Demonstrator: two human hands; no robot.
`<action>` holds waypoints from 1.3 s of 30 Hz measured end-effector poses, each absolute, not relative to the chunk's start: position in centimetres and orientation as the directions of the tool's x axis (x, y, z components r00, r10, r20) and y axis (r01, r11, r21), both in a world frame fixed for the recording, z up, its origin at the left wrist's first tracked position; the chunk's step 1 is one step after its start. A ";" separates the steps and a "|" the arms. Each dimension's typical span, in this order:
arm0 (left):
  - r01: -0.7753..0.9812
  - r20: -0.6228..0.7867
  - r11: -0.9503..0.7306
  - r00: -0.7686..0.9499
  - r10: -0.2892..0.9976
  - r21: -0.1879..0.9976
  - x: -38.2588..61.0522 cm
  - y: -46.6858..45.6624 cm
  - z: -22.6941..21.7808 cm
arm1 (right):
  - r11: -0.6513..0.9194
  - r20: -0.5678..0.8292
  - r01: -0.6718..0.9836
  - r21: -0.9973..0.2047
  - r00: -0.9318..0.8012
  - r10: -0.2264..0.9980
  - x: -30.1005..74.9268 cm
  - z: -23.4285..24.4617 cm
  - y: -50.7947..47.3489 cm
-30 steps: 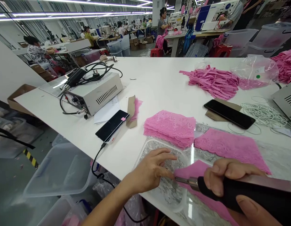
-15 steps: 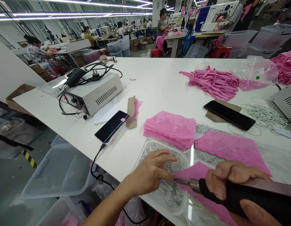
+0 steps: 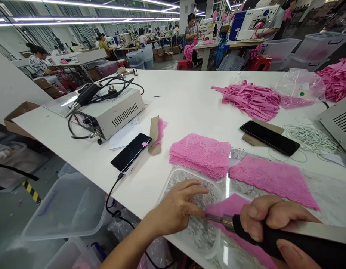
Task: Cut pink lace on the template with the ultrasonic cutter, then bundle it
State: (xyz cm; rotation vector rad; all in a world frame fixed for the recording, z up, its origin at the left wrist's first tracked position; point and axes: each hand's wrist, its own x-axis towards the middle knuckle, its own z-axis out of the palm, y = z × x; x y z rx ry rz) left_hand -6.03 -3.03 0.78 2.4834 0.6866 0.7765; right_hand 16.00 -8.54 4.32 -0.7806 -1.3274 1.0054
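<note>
The right hand (image 3: pixel 275 212) grips a black-handled tool (image 3: pixel 310 239), its metal tip at the corner of a pink fabric piece (image 3: pixel 230 203) on the desk (image 3: pixel 175 95). The left hand (image 3: pixel 174 207), fingers spread, meets that corner; whether it pinches, I can't tell. Stacked pink lace (image 3: pixel 199 151) lies near.

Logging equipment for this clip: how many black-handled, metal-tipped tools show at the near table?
2. The first tool is in the right hand; the second tool rests on the grey vented box, at the picture's left. More could be hidden.
</note>
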 end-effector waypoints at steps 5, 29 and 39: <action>0.320 0.403 -0.773 0.709 0.579 0.547 -6.0 -3.1 0.9 | 0.378 0.385 -0.151 -0.913 -0.014 0.923 16.2 4.3 -8.6; 0.365 0.348 -0.792 0.751 0.561 0.489 -6.0 -3.2 1.2 | 0.388 0.385 -0.110 -0.915 0.049 0.921 16.3 5.4 -7.4; 0.294 0.455 -0.833 0.728 0.513 0.469 -4.7 -3.3 2.7 | 0.379 0.338 -0.038 -0.925 0.378 0.862 20.5 7.6 -6.7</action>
